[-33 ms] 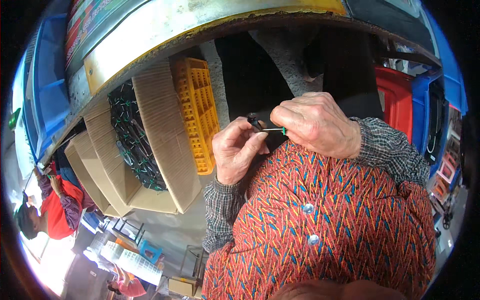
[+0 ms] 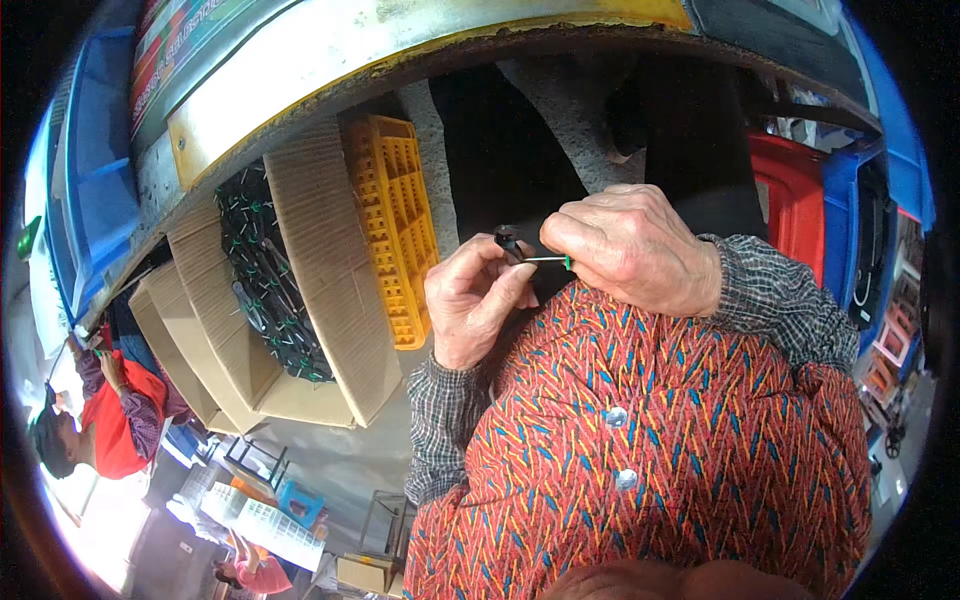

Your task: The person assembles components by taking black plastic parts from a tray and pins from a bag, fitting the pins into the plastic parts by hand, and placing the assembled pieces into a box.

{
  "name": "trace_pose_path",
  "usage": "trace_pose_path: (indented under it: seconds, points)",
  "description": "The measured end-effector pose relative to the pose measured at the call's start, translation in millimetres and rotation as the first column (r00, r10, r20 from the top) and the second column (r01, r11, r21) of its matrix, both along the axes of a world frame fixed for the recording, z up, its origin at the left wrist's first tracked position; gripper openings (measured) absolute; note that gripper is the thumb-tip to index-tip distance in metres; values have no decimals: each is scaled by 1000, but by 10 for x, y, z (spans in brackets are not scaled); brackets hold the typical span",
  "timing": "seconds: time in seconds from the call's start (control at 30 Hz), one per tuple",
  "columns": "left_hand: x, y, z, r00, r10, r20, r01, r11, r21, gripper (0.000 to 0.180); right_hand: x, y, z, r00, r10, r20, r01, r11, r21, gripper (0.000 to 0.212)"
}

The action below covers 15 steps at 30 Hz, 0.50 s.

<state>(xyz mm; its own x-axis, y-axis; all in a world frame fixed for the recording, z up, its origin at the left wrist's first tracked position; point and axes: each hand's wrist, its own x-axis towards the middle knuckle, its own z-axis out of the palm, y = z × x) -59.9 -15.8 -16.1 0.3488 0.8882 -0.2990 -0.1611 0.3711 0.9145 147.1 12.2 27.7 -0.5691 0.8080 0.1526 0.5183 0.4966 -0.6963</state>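
Far left, at 10 o'clock, is a blue bin [image 2: 106, 195]. A person in a red vest [image 2: 125, 415] is at 8 o'clock. Near 9 o'clock, a big cardboard box [image 2: 318, 260] holds lots of black and green bits [image 2: 268, 275]. A yellow crate [image 2: 405, 235] sits just beside it, at 10 o'clock. In the middle, the left hand [image 2: 472, 308] pinches a small black part [image 2: 508, 239] with narrow fingers. A thin metal rod [image 2: 545, 260] goes from there toward 3 o'clock. The right hand [image 2: 638, 254] curls its fingers tight around the rod's green end [image 2: 569, 263].
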Motion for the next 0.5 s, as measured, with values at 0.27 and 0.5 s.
trace_pose_path:
  seconds: [0.27,0.5]
  points:
    - [-1,53,14,981,-79,-178,102,987,124,10,27,1,13,992,46,122,-55,996,70,10]
    - [5,51,61,982,-78,-170,92,992,80,8,60,-21,-67,999,-6,41,4,999,38,12]
